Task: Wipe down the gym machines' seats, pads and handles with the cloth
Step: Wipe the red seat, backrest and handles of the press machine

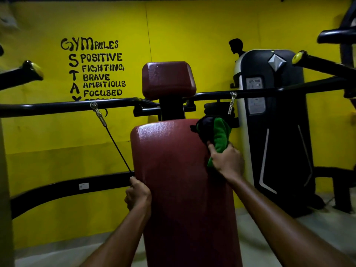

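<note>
A tall dark red back pad of a gym machine stands upright right in front of me. Above it sits a smaller red head pad. My right hand grips a green and black cloth and presses it against the back pad's upper right edge. My left hand holds the pad's left edge lower down, fingers curled around it. Black handles with yellow end caps stick out at the far left and upper right.
A black frame bar runs across behind the pads, with a cable hanging from it on the left. A black and white weight-stack housing stands to the right. A yellow wall with painted gym rules is behind.
</note>
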The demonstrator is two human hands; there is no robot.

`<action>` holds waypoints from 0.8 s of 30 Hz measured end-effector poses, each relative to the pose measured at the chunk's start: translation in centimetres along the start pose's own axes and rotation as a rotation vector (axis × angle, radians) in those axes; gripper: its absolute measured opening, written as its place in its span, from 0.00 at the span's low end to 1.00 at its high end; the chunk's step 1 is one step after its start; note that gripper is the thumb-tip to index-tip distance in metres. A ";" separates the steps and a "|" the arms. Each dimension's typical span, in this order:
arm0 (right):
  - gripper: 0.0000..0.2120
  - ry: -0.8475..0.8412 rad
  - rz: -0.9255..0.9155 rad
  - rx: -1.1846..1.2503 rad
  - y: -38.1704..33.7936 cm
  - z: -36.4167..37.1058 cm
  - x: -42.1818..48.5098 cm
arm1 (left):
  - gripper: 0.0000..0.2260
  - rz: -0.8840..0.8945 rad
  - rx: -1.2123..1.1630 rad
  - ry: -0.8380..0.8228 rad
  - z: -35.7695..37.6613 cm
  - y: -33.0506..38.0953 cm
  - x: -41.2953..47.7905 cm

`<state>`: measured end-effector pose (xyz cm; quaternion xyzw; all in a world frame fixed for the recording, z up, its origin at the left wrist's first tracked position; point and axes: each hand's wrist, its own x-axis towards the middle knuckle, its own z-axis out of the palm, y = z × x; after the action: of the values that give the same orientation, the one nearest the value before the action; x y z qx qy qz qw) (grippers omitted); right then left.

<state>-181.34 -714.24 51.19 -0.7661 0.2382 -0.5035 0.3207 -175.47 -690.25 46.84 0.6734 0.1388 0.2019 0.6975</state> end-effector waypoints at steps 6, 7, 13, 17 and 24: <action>0.47 -0.210 -0.130 -0.041 -2.6 -2.6 3.7 | 0.28 0.002 0.001 -0.001 0.2 -0.2 0.7; 0.48 -0.236 -0.164 0.022 -3.7 -2.6 4.9 | 0.28 0.000 0.008 0.001 0.2 -0.2 0.8; 0.32 -0.140 -0.208 0.028 -6.4 -0.6 8.0 | 0.27 0.014 0.014 0.022 0.5 -0.7 1.4; 0.32 -0.059 -0.221 0.073 -4.4 0.0 5.8 | 0.28 0.003 0.017 0.025 0.5 -0.7 1.4; 0.31 0.046 -0.265 0.142 0.2 0.7 0.4 | 0.34 0.000 -0.002 -0.046 0.1 -1.2 1.1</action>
<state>-180.58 -714.46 51.13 -0.7545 0.1057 -0.5744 0.2994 -174.37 -689.85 45.75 0.6770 0.1226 0.1866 0.7013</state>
